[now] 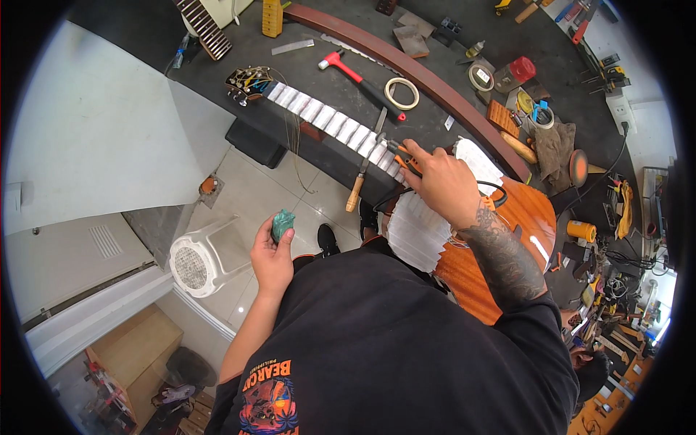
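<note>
Nearest us, our left hand (272, 257) hangs off the worktop (428, 43) edge, over the tiled floor, fingers curled round a small green block (283, 225). Beyond it lies the guitar (522, 239), its taped neck (326, 116) running away across the worktop. At the neck's body end our right hand (442, 181) grips orange-handled pliers (401, 154) against the frets. Beside the neck lie a chisel (366, 163) and a red hammer (359, 76).

Left hand (272, 257) raised, fingers curled; right hand (442, 181) extended, grip closed.
</note>
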A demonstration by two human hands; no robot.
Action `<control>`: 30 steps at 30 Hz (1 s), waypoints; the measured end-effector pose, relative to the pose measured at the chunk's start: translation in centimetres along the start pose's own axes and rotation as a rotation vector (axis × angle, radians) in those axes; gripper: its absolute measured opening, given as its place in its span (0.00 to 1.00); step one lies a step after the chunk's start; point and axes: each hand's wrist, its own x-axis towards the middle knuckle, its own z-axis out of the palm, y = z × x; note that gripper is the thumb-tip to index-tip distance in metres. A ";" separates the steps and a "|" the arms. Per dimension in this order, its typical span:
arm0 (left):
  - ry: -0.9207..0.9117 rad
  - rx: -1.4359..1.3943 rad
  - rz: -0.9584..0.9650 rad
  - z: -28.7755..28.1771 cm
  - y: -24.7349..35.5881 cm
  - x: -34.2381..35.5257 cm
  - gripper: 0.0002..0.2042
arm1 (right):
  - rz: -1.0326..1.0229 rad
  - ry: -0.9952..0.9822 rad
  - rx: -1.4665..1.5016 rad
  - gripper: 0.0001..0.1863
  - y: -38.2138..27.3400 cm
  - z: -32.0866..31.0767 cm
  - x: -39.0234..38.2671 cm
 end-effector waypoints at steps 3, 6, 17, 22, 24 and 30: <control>0.001 0.012 -0.003 0.1 0.0 0.0 0.22 | 0.022 -0.030 0.012 0.29 0.2 -0.2 0.3; -0.002 0.007 -0.002 0.1 0.1 0.0 0.22 | 0.042 -0.048 0.022 0.29 0.4 -0.2 0.5; 0.001 -0.005 0.013 0.2 -0.1 0.1 0.21 | -0.015 0.007 0.175 0.30 -3.3 -2.5 -2.5; -0.038 -0.051 0.064 0.8 0.0 0.3 0.21 | -0.149 -0.075 0.307 0.27 -8.0 -3.2 -4.7; -0.042 -0.040 0.064 0.6 0.1 0.3 0.21 | -0.183 -0.083 0.319 0.28 -9.2 -2.3 -5.0; -0.069 -0.058 0.056 0.3 -0.1 0.0 0.21 | -0.276 -0.106 0.282 0.29 -10.9 -0.7 -5.1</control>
